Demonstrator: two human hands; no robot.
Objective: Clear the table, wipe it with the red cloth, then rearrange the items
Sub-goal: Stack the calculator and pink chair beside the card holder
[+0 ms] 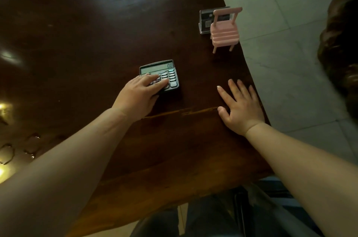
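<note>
A grey calculator [166, 71] lies on the dark wooden table [87, 43], its display lit. My left hand [138, 95] rests on the calculator's keypad, fingers spread over the keys and its near edge. My right hand [239, 107] lies flat on the tabletop near the right edge, fingers apart, holding nothing. Farther back by the right edge stands a small pink toy chair [222, 32], and right behind it a clear stand with a dark card [205, 21]. No red cloth is in view.
The table's right edge runs diagonally beside a pale tiled floor [280, 23]. A dark brown mass [341, 52] fills the far right. Glasses-like shapes [7, 152] lie at the left edge. My lap shows below the near table edge.
</note>
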